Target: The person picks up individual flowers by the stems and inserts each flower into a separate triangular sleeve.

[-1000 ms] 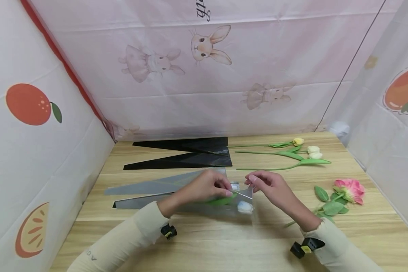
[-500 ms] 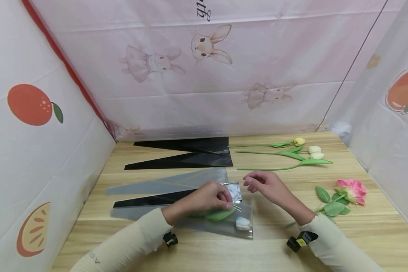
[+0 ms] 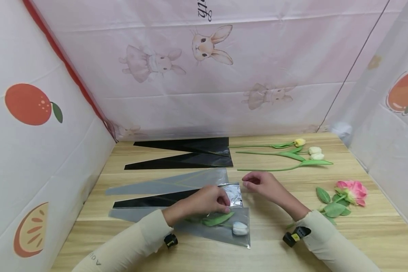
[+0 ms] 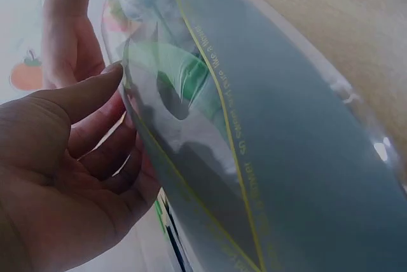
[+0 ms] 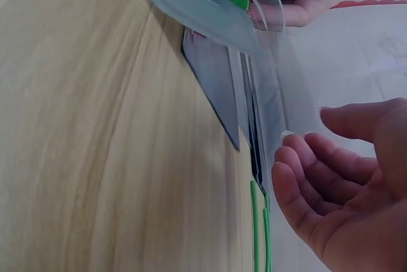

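Left hand (image 3: 209, 199) pinches the translucent sleeve (image 3: 221, 232) around a white tulip (image 3: 240, 228); right hand (image 3: 263, 185), loosely curled, sits apart

This is a small cloth-walled work booth (image 3: 391, 151); whether home or studio cannot be told. A wooden tabletop (image 3: 231, 260) spreads beneath the fingers (image 5: 294, 196), a rabbit-printed pink sheet (image 3: 204, 85) hangs beyond them, and fruit-printed white sheets (image 3: 64, 155) flank them.

The wrapper (image 4: 305, 119) carries "pure like a", the backdrop (image 3: 217, 81) "th", and the left sleeve (image 3: 130, 241) letters too small to read.
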### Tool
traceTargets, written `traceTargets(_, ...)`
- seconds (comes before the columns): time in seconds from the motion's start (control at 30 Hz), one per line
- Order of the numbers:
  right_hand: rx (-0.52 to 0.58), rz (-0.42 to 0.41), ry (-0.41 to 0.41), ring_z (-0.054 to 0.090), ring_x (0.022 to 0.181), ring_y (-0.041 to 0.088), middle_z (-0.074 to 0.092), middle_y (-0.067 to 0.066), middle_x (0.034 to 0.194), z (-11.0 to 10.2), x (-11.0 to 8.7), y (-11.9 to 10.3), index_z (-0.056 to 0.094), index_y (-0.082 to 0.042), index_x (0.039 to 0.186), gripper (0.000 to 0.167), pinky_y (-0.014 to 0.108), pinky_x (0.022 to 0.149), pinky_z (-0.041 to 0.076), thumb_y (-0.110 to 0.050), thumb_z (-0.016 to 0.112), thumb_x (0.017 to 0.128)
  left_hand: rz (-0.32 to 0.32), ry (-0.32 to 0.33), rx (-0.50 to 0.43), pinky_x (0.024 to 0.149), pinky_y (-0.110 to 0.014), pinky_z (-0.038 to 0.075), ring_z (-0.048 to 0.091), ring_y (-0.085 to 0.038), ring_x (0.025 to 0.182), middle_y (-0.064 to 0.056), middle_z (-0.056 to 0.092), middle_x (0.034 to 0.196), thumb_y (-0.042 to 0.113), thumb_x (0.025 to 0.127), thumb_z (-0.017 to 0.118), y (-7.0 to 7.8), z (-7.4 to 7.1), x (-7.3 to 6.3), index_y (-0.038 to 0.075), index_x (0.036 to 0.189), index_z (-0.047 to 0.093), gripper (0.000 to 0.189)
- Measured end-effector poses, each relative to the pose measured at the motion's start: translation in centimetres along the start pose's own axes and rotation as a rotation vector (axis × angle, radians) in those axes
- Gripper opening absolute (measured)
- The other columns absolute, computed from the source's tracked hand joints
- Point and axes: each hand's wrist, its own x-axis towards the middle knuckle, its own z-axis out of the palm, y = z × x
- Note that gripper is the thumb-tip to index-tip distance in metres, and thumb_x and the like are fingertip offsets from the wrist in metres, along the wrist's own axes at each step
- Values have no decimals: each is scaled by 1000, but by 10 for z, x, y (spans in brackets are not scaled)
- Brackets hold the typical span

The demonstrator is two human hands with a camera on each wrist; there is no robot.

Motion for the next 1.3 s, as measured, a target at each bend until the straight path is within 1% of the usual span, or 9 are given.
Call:
traceTargets(0.13,-47,-12,-15,67,87,12,77,6,96,5,4,5,75,-1,112,22,26,77,55,-15,72,96,-5,8,52,72,-16,52,61,4,77,10,74,89,24,92,82,-1,1,2,15,99,81,11)
traceTargets(0.23,-89,-19,-34,65,83,12,75,6,91,7,6,5,74,1,112,23,25,73,55,-14,74,94,0,23,82,75,-16,52,62,4,80,9,75,92,25,92,81,-2,0,3,15,103,81,15)
traceTargets(0.37,-153,-33,-57,64,80,12,73,5,88,9,8,5,74,3,111,26,27,72,54,-16,77,93,-5,34,106,79,-17,53,63,2,84,8,76,98,24,95,78,-4,-3,6,13,109,81,18)
traceTargets(0.53,-213,-37,-79,66,80,12,75,6,89,10,9,4,74,3,111,29,30,73,56,-19,79,92,2,68,124,78,-18,53,63,0,83,4,77,99,20,96,76,-6,-6,12,11,111,79,18)
traceTargets(0.7,-232,-8,-98,65,81,11,74,5,89,11,9,1,75,3,112,31,30,74,56,-20,79,91,3,142,180,81,-22,54,68,-5,89,0,78,100,20,93,80,-12,-9,19,9,111,78,22)
traceTargets(0.93,-242,13,-112,63,80,12,73,5,89,12,10,-1,74,3,113,33,31,74,55,-20,81,89,-52,223,268,93,-32,56,68,-15,106,-3,75,115,25,89,85,-20,-10,27,10,119,76,35)
traceTargets(1.1,-258,22,-114,62,79,12,73,5,89,13,11,-1,74,2,113,33,31,73,54,-19,82,88,-88,238,329,98,-35,55,66,-16,110,-3,73,119,31,84,89,-23,-10,32,10,122,74,46)
traceTargets(1.2,-268,37,-116,62,79,12,72,4,89,15,10,-2,75,1,112,33,31,73,54,-20,82,88,-88,237,362,100,-35,54,66,-17,112,-4,73,121,35,82,90,-24,-10,34,9,122,73,50)
traceTargets(1.3,-275,51,-120,61,78,13,72,4,88,17,10,-2,75,0,110,32,32,74,53,-20,83,87,-75,237,387,99,-35,54,66,-18,110,-4,74,118,38,80,92,-26,-10,35,9,119,74,52)
